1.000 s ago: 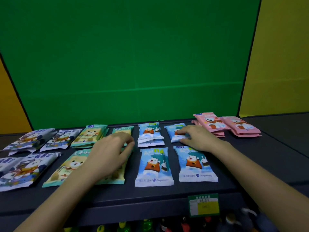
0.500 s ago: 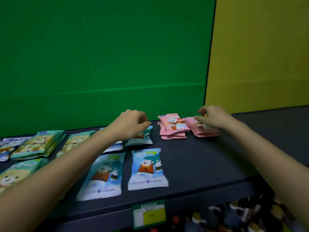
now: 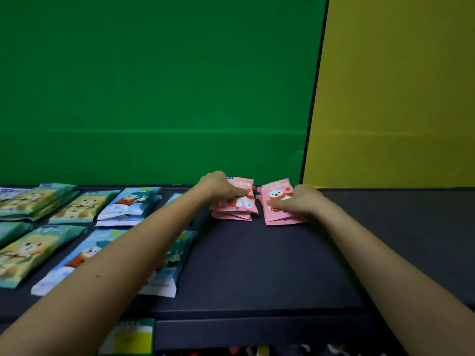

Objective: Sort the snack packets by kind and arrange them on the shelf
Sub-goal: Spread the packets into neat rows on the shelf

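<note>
Two small stacks of pink snack packets lie side by side at the back of the dark shelf (image 3: 257,265). My left hand (image 3: 218,186) rests on the left pink stack (image 3: 241,205), fingers curled over its top packet. My right hand (image 3: 295,201) grips the right pink stack (image 3: 279,209) along its right side, thumb on top. To the left lie blue packets (image 3: 128,204) and green packets (image 3: 82,206) in rows; my left forearm hides parts of the front blue ones (image 3: 172,265).
A green wall stands behind the shelf, a yellow wall to the right. A green and yellow price tag (image 3: 131,337) hangs on the shelf's front edge. Coloured items show on a lower shelf (image 3: 257,352).
The view has swung further right. My left hand moved from the blue packets onto the left pink stack. My right hand has settled onto the right pink stack.
</note>
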Demonstrator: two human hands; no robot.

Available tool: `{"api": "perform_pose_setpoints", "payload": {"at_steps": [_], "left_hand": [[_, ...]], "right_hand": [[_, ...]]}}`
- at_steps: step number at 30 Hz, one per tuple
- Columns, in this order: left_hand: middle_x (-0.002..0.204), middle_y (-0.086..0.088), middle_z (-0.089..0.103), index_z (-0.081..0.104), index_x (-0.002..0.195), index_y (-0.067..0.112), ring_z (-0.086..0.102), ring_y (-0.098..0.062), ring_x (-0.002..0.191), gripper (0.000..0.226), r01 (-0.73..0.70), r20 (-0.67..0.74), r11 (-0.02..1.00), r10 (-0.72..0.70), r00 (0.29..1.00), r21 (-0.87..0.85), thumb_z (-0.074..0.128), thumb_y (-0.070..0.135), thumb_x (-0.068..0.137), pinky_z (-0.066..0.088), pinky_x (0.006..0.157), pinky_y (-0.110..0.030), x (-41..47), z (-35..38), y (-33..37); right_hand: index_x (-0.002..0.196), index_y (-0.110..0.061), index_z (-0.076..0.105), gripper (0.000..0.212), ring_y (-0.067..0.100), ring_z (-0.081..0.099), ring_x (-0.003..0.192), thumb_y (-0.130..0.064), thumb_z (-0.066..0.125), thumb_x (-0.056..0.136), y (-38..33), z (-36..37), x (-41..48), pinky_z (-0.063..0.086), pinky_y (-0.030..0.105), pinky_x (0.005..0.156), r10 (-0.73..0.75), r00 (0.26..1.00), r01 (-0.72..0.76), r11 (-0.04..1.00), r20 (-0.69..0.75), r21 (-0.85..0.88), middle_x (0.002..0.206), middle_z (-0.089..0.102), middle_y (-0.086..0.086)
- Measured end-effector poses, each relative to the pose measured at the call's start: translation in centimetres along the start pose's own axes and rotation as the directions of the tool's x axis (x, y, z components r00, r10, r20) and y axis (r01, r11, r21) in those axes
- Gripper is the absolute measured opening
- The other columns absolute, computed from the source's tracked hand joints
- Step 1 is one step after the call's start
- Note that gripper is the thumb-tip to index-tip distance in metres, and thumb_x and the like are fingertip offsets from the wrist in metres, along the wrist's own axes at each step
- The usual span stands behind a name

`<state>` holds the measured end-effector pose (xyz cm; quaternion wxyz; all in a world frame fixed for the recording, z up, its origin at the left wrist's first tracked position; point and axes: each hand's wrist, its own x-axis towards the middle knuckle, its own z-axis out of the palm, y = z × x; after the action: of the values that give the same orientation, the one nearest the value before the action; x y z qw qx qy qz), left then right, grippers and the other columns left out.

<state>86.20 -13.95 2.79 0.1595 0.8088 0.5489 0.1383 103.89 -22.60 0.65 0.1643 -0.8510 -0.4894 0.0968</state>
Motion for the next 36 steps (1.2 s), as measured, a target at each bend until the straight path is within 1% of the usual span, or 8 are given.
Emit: {"api": "perform_pose_setpoints", "payload": {"at_steps": [4, 10, 17, 21, 24, 28, 31, 36], "left_hand": [[0.087, -0.005, 0.053, 0.046, 0.076, 0.010, 0.051, -0.023, 0.078, 0.052, 0.039, -0.020, 0.999, -0.039, 0.999, -0.036, 0.071, 0.055, 0.070, 0.039, 0.066, -0.027, -0.4, -0.5, 0.3], [0.088, -0.006, 0.062, 0.056, 0.076, 0.012, 0.056, -0.021, 0.079, 0.025, -0.071, -0.043, 0.967, 0.062, 0.997, -0.246, 0.069, 0.033, 0.082, 0.042, 0.068, -0.026, -2.2, -0.6, 0.4], [0.070, -0.003, 0.065, 0.058, 0.092, 0.003, 0.057, -0.006, 0.049, 0.009, -0.058, 0.044, 0.745, 0.116, 0.992, -0.665, 0.055, 0.011, 0.092, 0.045, 0.050, -0.016, -8.5, -1.8, -1.5], [0.100, -0.010, 0.065, 0.038, 0.113, 0.006, 0.062, -0.021, 0.079, 0.040, 0.035, 0.114, 0.858, 0.027, 0.993, -0.513, 0.063, 0.024, 0.087, 0.051, 0.075, -0.034, -12.1, -0.4, -2.5], [0.109, -0.008, 0.060, 0.035, 0.119, 0.010, 0.058, -0.025, 0.097, 0.053, -0.054, 0.137, 0.999, 0.054, 0.989, -0.008, 0.052, 0.049, 0.089, 0.043, 0.079, -0.032, -13.6, -0.2, -2.0], [0.109, -0.007, 0.062, 0.040, 0.120, 0.013, 0.057, -0.027, 0.102, 0.058, -0.155, -0.089, 0.778, 0.261, 0.961, 0.608, 0.033, 0.062, 0.089, 0.035, 0.066, -0.032, -14.6, 0.1, -1.7], [0.132, -0.006, 0.046, 0.030, 0.138, 0.019, 0.043, -0.024, 0.121, 0.059, -0.363, 0.026, 0.732, 0.427, 0.904, 0.577, 0.028, 0.057, 0.093, 0.037, 0.094, -0.034, -14.9, 0.2, -2.5], [0.160, 0.005, -0.001, 0.002, 0.150, 0.030, -0.001, -0.009, 0.146, 0.055, -0.477, 0.320, 0.815, 0.379, 0.868, 0.329, 0.016, 0.046, 0.099, 0.000, 0.116, -0.022, -15.2, 1.1, -3.5]], "right_hand": [[0.122, -0.008, 0.051, 0.075, 0.032, 0.055, 0.111, -0.068, 0.048, 0.079, 0.4, 0.2, 0.2, 0.043, 0.033, 0.082, -0.016, 1.000, 0.016, 1.000, -0.018, -0.026, 0.126, 0.056, 0.013], [0.079, -0.006, 0.052, 0.039, 0.026, 0.047, 0.084, -0.034, 0.033, 0.098, 0.0, -1.2, -1.3, 0.033, 0.028, 0.063, -0.165, 0.985, 0.168, 0.982, -0.039, 0.083, 0.085, 0.053, 0.015], [0.093, 0.002, 0.063, 0.044, 0.019, 0.054, 0.076, -0.038, 0.045, 0.095, 4.7, -2.9, -8.1, 0.036, 0.031, 0.071, -0.289, 0.955, 0.226, 0.860, 0.071, 0.458, 0.101, 0.069, 0.021], [0.086, -0.014, 0.055, 0.041, 0.017, 0.055, 0.076, -0.052, 0.041, 0.091, 6.0, -1.9, -12.3, 0.037, 0.031, 0.065, -0.207, 0.970, 0.186, 0.970, 0.128, 0.155, 0.089, 0.063, 0.004], [0.076, -0.020, 0.053, 0.050, 0.018, 0.054, 0.078, -0.066, 0.034, 0.086, 5.8, -2.1, -13.6, 0.037, 0.029, 0.059, -0.212, 0.977, 0.212, 0.937, 0.030, -0.278, 0.078, 0.057, -0.005], [0.108, -0.036, 0.050, 0.045, 0.009, 0.051, 0.105, -0.070, 0.039, 0.080, 6.1, -2.1, -13.7, 0.041, 0.027, 0.081, -0.411, 0.911, 0.408, 0.897, 0.019, -0.172, 0.114, 0.053, -0.018], [0.142, -0.046, 0.021, 0.067, -0.006, 0.013, 0.140, -0.070, 0.033, 0.081, 6.8, -1.4, -13.5, 0.020, 0.025, 0.114, -0.568, 0.806, 0.576, 0.817, 0.166, 0.002, 0.153, 0.014, -0.026], [0.144, -0.048, 0.009, 0.069, -0.013, -0.011, 0.137, -0.069, 0.028, 0.081, 7.3, -0.3, -12.7, 0.005, 0.026, 0.119, -0.574, 0.775, 0.581, 0.812, 0.265, 0.062, 0.151, -0.004, -0.031]]}}
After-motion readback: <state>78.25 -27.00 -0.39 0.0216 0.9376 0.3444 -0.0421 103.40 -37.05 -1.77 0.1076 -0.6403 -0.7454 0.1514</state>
